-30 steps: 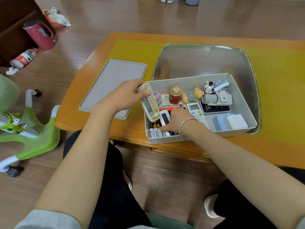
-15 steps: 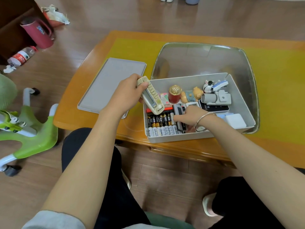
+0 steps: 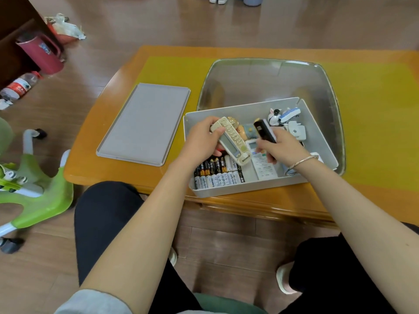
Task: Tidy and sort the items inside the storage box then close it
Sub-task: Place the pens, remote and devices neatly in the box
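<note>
Wood-plank floor (image 3: 136,30); orange wooden table (image 3: 95,141); green chair (image 3: 38,184) left.

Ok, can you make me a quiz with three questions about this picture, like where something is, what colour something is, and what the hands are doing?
1. Where is the grey lid?
A. On the table, left of the box
B. On top of the box
C. On the floor

2. What colour is the remote in the left hand?
A. Black
B. Cream
C. Red

3. What is the right hand doing?
A. Lying flat on the table
B. Holding a black remote
C. Pressing on the lid

Answers:
1 A: the grey lid lies flat on the table, beside the storage box, which is open.
2 B: the left hand grips a cream remote above the batteries.
3 B: the right hand has its fingers wrapped round a black remote, lifted over the box.
</note>
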`<state>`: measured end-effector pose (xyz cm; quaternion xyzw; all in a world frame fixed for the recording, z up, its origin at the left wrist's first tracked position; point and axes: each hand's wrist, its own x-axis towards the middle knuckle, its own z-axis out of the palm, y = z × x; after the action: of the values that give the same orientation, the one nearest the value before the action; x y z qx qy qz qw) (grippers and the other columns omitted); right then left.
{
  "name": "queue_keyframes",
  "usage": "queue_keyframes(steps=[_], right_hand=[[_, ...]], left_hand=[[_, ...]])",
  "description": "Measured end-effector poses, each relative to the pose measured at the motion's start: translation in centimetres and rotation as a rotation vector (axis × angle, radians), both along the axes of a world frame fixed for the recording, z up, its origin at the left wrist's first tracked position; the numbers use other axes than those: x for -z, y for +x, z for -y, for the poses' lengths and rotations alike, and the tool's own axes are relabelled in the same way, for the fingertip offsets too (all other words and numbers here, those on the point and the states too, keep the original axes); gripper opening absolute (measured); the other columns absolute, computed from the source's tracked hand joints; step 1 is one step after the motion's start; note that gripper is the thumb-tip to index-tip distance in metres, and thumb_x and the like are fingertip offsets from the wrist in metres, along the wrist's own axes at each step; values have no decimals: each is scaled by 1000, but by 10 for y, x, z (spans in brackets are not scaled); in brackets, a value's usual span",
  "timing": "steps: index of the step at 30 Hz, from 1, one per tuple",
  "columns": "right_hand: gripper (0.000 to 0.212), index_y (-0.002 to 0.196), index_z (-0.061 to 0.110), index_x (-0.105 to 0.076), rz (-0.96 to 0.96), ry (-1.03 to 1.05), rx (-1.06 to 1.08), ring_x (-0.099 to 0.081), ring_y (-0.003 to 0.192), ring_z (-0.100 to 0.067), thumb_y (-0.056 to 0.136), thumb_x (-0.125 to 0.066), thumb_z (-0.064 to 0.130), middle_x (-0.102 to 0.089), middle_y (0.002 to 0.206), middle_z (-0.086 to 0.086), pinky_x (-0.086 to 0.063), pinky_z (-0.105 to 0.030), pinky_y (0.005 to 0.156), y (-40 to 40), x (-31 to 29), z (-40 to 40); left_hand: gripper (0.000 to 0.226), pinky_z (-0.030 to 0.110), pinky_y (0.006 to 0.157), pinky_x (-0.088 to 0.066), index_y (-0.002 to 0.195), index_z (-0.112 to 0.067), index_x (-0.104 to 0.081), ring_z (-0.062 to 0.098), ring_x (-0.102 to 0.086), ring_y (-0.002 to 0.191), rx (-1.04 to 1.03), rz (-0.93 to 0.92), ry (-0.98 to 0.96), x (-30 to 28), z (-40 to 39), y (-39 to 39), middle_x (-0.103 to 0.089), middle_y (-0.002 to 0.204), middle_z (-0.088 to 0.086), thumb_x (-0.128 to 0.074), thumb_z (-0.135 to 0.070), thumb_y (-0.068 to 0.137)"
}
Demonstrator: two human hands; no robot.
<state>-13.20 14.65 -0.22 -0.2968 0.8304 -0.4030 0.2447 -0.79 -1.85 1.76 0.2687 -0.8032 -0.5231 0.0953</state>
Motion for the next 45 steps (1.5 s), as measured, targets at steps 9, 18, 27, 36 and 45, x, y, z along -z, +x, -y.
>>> queue_keyframes(steps=[9,18,27,36,45], right_hand=[[10,80,20,-60,122,-93,-89,-51,41,-9,87,-64,26,-60,52,0,-46,-18,46,13,0,3],[5,95,12,-60,176,-182,-51,-63,50,-4,91,-60,15,-69,67,3,-52,-17,49,17,5,4],[6,87,14,-55,47,51,-83,-69,72,-18,93,-53,17,-70,90,-12,-55,-28,55,4,16,8],[7,90,15,-48,18,291,-235,-67,59,-24,94,-48,20,-70,87,-13,-57,-38,66,11,20,39],[6,96,10,-56,77,40,80,-70,73,-20,93,-53,14,-69,88,-16,-59,-34,66,-5,14,18]], left_hand=[[21,25,57,-57,118,-13,-53,15,-71,76,-45,-71,67,5,-12,5,-66,99,3,-55,-19,97],[22,40,78,-58,112,-11,-55,21,-68,91,32,125,74,16,-26,2,-68,102,9,-59,-24,95],[36,21,62,-39,91,5,-66,12,-58,83,-161,220,-164,15,-2,8,-64,125,0,-52,-27,98],[36,20,52,-31,85,3,-65,9,-59,69,-145,254,-292,19,-3,14,-69,112,12,-55,-29,96],[27,41,71,-55,72,-5,-66,21,-57,62,-47,323,-141,24,-27,0,-71,80,20,-63,-26,88]])
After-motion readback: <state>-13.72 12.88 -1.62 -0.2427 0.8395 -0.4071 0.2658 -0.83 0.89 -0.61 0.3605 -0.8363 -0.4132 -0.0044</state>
